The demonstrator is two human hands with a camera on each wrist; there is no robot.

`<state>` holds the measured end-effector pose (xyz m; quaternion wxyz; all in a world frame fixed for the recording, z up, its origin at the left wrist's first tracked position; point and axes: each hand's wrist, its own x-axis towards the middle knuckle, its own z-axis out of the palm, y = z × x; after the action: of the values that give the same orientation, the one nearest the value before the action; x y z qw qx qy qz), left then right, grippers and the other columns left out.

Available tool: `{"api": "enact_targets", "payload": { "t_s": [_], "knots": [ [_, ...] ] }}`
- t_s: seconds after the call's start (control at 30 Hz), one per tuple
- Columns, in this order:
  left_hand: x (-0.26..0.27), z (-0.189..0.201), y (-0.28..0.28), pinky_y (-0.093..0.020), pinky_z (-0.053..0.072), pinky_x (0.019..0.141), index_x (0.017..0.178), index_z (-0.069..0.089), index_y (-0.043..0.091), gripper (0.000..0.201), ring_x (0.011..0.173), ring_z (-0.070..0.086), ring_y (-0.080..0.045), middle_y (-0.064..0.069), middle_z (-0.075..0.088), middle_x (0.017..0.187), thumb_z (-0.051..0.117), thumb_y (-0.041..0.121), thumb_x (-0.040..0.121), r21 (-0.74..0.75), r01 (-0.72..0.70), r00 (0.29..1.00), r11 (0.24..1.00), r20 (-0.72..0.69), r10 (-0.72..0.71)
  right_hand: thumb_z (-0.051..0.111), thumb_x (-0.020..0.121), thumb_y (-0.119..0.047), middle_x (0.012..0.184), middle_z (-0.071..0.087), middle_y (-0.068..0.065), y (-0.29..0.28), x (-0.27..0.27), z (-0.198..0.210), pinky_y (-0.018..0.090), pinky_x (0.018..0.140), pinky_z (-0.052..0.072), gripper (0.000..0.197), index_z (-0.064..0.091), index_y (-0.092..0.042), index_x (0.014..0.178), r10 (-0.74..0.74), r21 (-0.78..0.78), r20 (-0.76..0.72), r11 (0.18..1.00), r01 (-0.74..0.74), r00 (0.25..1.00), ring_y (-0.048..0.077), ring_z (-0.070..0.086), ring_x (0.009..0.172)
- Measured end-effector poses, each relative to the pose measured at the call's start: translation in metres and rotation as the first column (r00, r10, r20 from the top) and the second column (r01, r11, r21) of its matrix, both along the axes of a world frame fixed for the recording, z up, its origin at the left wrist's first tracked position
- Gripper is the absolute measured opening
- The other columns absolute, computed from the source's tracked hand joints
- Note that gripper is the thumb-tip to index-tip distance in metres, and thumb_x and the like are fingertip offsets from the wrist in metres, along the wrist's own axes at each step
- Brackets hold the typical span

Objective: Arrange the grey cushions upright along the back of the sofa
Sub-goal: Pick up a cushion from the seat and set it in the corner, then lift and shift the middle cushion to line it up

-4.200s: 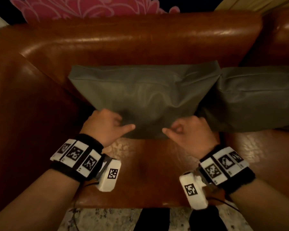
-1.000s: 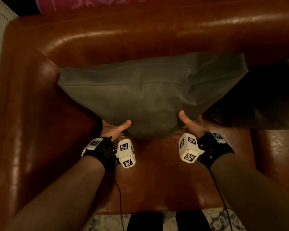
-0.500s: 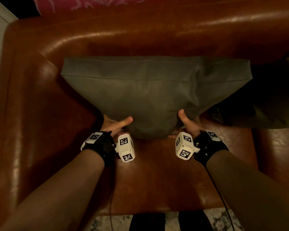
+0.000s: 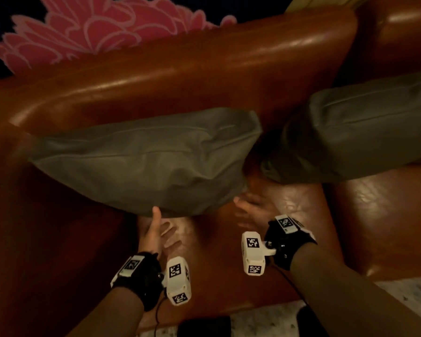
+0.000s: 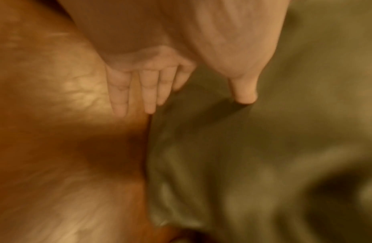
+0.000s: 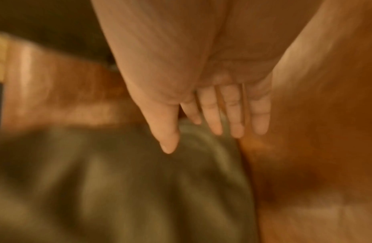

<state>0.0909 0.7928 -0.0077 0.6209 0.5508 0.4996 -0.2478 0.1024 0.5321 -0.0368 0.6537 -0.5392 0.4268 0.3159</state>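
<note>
The near grey cushion (image 4: 141,159) is seen leaning against the backrest (image 4: 180,69) of the brown leather sofa (image 4: 265,239), with its lower edge on the seat. A second grey cushion (image 4: 355,132) is propped against the same backrest, to the right of the first one, and a small gap is left between them. The left hand (image 4: 159,233) is held just below the near cushion with the fingers (image 5: 148,92) spread and straight; only the thumb appears to touch the fabric. The right hand (image 4: 254,210) is blurred, but in the wrist view its fingers (image 6: 233,115) are shown straight beside the lower right corner of that cushion, and nothing is gripped.

The cushion is judged to be light, soft and easily dented, with a smooth cover that may slide on the glossy leather. It is probably best taken by both lower corners or by its sides.

Behind the backrest, a dark surface with a large pink flower pattern (image 4: 88,27) is visible. A pale speckled floor (image 4: 399,293) is seen in front of the sofa.
</note>
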Motion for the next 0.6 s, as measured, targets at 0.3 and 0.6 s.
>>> {"api": "enact_targets", "payload": {
  "t_s": [0.3,0.6],
  "knots": [
    [-0.038,-0.02,-0.197,-0.038,0.052,0.074,0.106,0.062,0.013,0.017,0.087,0.067,-0.026,-0.021,0.064,0.128,0.068,0.015,0.09,0.184,0.408,0.913,0.894,-0.1,-0.395,0.071,0.097,-0.015,0.091,0.069,0.015,-0.267,-0.069,-0.022,0.032,0.061,0.05,0.026,0.068,0.001,0.118,0.093,-0.13,-0.056,0.987,-0.1,0.994,0.025,0.064,0.072],
    [0.017,0.02,-0.366,-0.044,0.042,0.11,0.154,0.024,0.018,0.109,0.134,0.048,-0.026,-0.008,0.045,0.151,0.09,0.021,0.068,0.415,0.432,0.853,0.801,0.099,-0.512,0.09,0.078,-0.025,0.141,0.059,0.01,-0.437,-0.006,0.031,0.056,0.111,0.048,0.078,0.047,-0.019,0.144,0.123,-0.381,0.239,0.924,-0.024,0.963,0.032,0.058,0.132]
  ]
}}
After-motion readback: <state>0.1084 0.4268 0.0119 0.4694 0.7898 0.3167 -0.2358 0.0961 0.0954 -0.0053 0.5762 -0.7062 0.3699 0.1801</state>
